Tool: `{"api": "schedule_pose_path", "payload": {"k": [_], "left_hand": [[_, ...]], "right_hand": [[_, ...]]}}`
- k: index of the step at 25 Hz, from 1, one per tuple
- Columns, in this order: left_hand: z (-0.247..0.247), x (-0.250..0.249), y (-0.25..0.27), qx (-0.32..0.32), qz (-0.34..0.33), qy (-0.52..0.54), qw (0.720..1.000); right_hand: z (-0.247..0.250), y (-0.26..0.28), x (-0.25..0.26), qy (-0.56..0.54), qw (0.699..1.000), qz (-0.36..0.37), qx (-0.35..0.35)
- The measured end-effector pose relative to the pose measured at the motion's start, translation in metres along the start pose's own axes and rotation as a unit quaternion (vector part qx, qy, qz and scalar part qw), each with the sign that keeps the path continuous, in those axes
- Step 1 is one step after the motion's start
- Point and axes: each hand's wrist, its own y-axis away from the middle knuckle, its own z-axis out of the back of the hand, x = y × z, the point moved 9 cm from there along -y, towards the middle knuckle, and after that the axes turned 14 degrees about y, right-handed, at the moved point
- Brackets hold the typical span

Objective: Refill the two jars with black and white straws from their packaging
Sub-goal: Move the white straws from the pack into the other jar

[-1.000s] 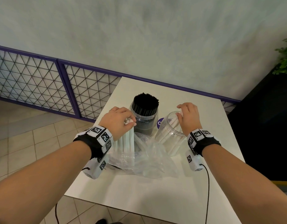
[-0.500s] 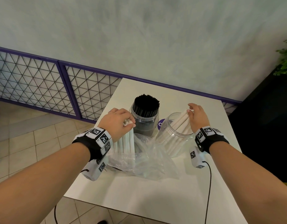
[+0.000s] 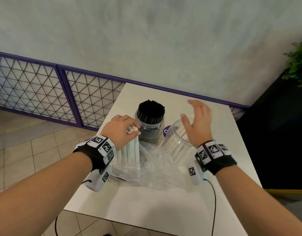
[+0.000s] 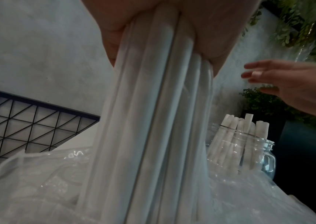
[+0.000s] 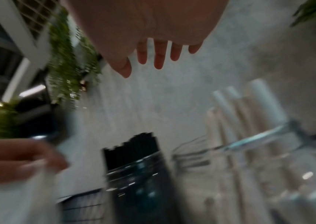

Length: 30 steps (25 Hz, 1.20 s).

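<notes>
My left hand (image 3: pixel 120 129) grips the top of an upright bundle of white straws (image 3: pixel 129 149) (image 4: pixel 153 121) that stands in the clear plastic packaging (image 3: pixel 152 169). Behind it stands a jar (image 3: pixel 151 130) packed with black straws (image 3: pixel 151 110). To its right a clear jar (image 3: pixel 176 145) (image 4: pixel 249 150) leans and holds several white straws (image 3: pixel 174 147). My right hand (image 3: pixel 197 121) hovers above that jar with its fingers (image 5: pixel 159 56) spread and nothing in it. In the blurred right wrist view the black-straw jar (image 5: pixel 140 181) and the clear jar (image 5: pixel 259 174) lie below the hand.
The white table (image 3: pixel 163 205) has its front edge near me and a purple round mark (image 3: pixel 165 131) between the jars. A purple-framed mesh fence (image 3: pixel 44 89) runs at the left over tiled floor. A dark planter with greenery (image 3: pixel 298 65) stands to the right.
My right hand let go of white straws into the clear jar, then lifted up and away with fingers spread. The left hand kept its grip on the bundle.
</notes>
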Motion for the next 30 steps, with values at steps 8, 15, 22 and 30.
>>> {"api": "schedule_pose_path", "payload": {"k": [8,15,22,30], "left_hand": [[0.001,-0.012,0.005,0.001,-0.021,0.029,0.999],[0.002,-0.011,0.027,0.11,-0.052,-0.083,0.989],[0.002,-0.003,0.029,0.031,-0.054,-0.036,0.997],[-0.005,-0.009,0.029,0.025,-0.072,-0.079,0.994]], "right_hand": [[-0.115,0.091,0.107,-0.346,0.861,-0.107,0.358],[-0.133,0.096,0.097,-0.321,0.874,-0.144,0.334],[-0.134,0.095,0.098,-0.351,0.873,-0.149,0.303],[-0.132,0.098,0.092,-0.387,0.856,-0.178,0.292]]}}
